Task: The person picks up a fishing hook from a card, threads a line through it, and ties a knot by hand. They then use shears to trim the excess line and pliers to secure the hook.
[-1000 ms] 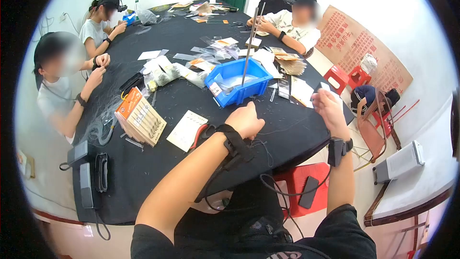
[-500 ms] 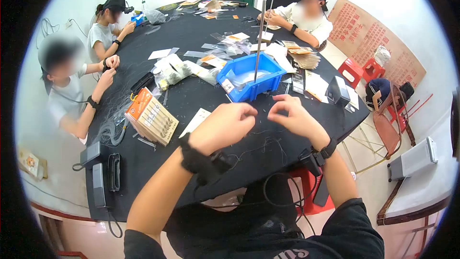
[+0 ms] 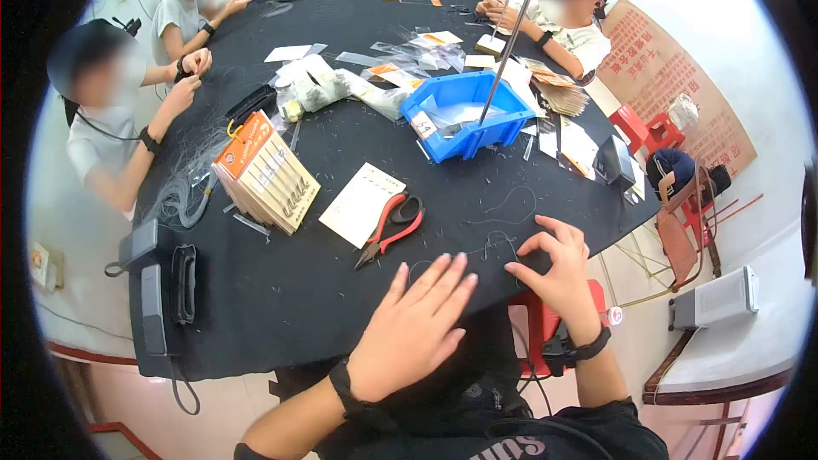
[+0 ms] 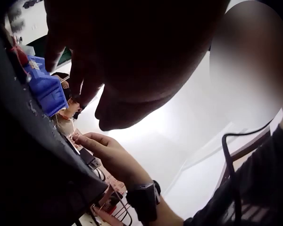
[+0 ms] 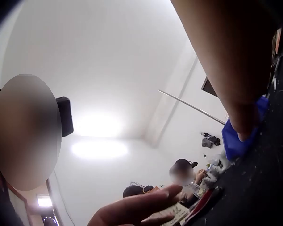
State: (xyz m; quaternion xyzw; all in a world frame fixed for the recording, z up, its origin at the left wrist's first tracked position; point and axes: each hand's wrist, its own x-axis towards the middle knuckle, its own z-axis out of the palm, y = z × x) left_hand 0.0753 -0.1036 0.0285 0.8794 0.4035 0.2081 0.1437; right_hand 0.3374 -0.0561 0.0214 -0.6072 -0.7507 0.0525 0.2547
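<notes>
My left hand [image 3: 417, 324] hovers over the near edge of the black table, palm down with its fingers spread, and nothing shows in its grasp. To its right is my right hand [image 3: 558, 273], thumb and index finger curved with a gap between them. Thin dark line [image 3: 511, 196] lies in loose loops on the cloth just beyond the right fingers. Red-handled pliers [image 3: 396, 226] rest beyond the left hand, partly over a pale card [image 3: 362, 200]. In the left wrist view, the left hand is a dark shape, with the right hand [image 4: 113, 157] past it.
A blue bin [image 3: 460, 140] holding clear bags and a metal rod stands beyond the hands. Left of the pliers is a stack of fishing hook cards [image 3: 264, 175]. Plastic bags [image 3: 311, 89], black boxes [image 3: 153, 298] and a dark box [image 3: 615, 162] lie around; other people sit at the table.
Both hands have come down and back toward my body from near the blue bin. The left fingers, curled before, are now spread; the pliers and card are uncovered.
</notes>
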